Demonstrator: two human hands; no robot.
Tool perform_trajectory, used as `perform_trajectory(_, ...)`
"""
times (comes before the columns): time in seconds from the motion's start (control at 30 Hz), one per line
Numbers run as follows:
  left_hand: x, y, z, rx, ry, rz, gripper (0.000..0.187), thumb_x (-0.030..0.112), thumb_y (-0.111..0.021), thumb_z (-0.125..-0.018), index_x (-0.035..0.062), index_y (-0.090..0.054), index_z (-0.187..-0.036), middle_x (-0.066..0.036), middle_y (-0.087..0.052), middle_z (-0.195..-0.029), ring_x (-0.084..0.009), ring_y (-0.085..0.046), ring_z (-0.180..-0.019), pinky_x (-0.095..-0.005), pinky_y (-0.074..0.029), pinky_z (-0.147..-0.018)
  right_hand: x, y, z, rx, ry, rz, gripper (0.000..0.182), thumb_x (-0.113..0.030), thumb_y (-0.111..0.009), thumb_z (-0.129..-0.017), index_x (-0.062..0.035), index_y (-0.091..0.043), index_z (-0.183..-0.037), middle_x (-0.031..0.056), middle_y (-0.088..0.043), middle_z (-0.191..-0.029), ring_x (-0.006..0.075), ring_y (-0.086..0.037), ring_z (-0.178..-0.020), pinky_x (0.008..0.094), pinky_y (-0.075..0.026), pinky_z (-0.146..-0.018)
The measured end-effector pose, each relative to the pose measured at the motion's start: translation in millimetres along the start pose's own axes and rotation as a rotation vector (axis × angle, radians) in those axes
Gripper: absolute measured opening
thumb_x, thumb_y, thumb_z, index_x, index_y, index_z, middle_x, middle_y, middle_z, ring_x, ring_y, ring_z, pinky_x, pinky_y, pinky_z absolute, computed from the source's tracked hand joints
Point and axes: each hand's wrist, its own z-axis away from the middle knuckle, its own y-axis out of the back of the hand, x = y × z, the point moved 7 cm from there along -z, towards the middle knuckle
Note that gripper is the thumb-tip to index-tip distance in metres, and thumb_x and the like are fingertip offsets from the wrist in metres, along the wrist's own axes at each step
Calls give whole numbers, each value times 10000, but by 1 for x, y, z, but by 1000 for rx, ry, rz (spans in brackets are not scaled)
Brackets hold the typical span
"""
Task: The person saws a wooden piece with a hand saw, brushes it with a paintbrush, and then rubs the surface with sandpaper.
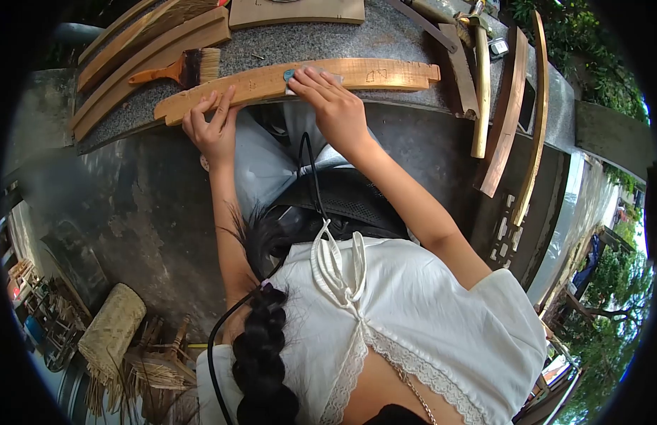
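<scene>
A long, slightly curved piece of wood lies along the near edge of the stone worktop, with pencil marks on its face and notched ends. My left hand grips it near its left end, fingers on the upper face and the thumb side partly hidden. Near the middle, my right hand presses a small piece of sandpaper flat against the wood; its blue and greyish edges show beside the fingers. A wide paintbrush with an orange handle rests just behind the wood, above my left hand.
Curved wooden pieces lie at the left, and a flat board at the back. To the right are a hammer, a short wood strip and two long strips overhanging the edge. The granite worktop ends close to my lap.
</scene>
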Motion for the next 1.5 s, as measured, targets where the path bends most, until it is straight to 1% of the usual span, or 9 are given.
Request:
perform_trajectory(0.07, -1, 0, -1, -2, 3, -1, 502, 189, -841, -617, 309, -730, -1092, 70, -613, -1003, -158, -545, -973, -318, -391, -889, 18, 14, 4, -47, 27, 15, 416, 81, -541, -778, -104, -663, -1130, 61, -645, -1202, 205, -585, -1169, 345, -465, -1010)
perform_trajectory(0.27, -2, -2, 1, 3, 21, 20, 505, 171, -841, -616, 303, -731, -1092, 70, -603, -1022, -163, -541, -972, -320, -393, -897, 124, 92, 37, 10, -322, 369, 396, 47, -519, -819, -122, -646, -1154, 80, -635, -1217, 245, -578, -1174, 358, -493, -968)
perform_trajectory(0.5, 0, -1, 0, 7, 16, 30, 510, 177, -842, -607, 304, -732, -1088, 71, -605, -1007, -158, -543, -963, -315, -390, -898, 12, 9, 3, -34, -25, 31, 375, 52, -547, -790, -85, -654, -1122, 73, -645, -1196, 218, -585, -1166, 350, -461, -1016)
perform_trajectory(0.73, -2, -2, 1, -2, 20, 15, 509, 187, -837, -605, 306, -732, -1089, 70, -608, -1003, -156, -540, -967, -317, -389, -895, 121, 97, 39, 54, -281, 292, 373, 79, -550, -804, -66, -660, -1129, 115, -621, -1218, 243, -558, -1193, 363, -462, -1020)
perform_trajectory(0.87, -3, -4, 3, 3, 13, 20, 512, 194, -834, -611, 320, -727, -1095, 70, -611, -1007, -157, -541, -967, -319, -390, -882, 82, 65, 25, 49, -243, 142, 423, 125, -525, -799, -69, -648, -1155, 136, -609, -1228, 269, -545, -1200, 387, -445, -1032)
perform_trajectory(1.0, -1, -1, -1, -9, 2, 9, 514, 205, -832, -615, 326, -722, -1102, 68, -613, -1010, -158, -543, -971, -320, -388, -875, 23, 14, 10, -24, -59, 16, 367, 72, -552, -823, -106, -666, -1122, 61, -641, -1201, 219, -574, -1179, 364, -463, -1014)
perform_trajectory(1.2, -1, -1, -1, -11, 9, 37, 516, 151, -835, -625, 288, -723, -1110, 39, -636, -1039, -160, -575, -983, -330, -376, -867, 117, 93, 31, -25, -260, 220, 356, 86, -539, -836, -62, -655, -1138, 117, -615, -1230, 262, -542, -1208, 387, -443, -1034)
perform_trajectory(1.3, -2, -2, 0, 1, 10, 36, 524, 146, -836, -618, 287, -724, -1110, 37, -638, -1031, -164, -572, -985, -335, -382, -877, 115, 85, 30, 21, -313, 198, 405, 99, -498, -795, -74, -653, -1126, 110, -628, -1211, 262, -578, -1166, 377, -464, -1014)
perform_trajectory(1.5, 0, 1, -2, -15, -1, 33, 511, 151, -831, -623, 284, -725, -1105, 35, -640, -1031, -166, -570, -987, -337, -384, -881, 20, 12, 2, -80, -22, -14, 384, 92, -524, -807, -81, -663, -1120, 84, -648, -1184, 236, -580, -1169, 366, -454, -1024)
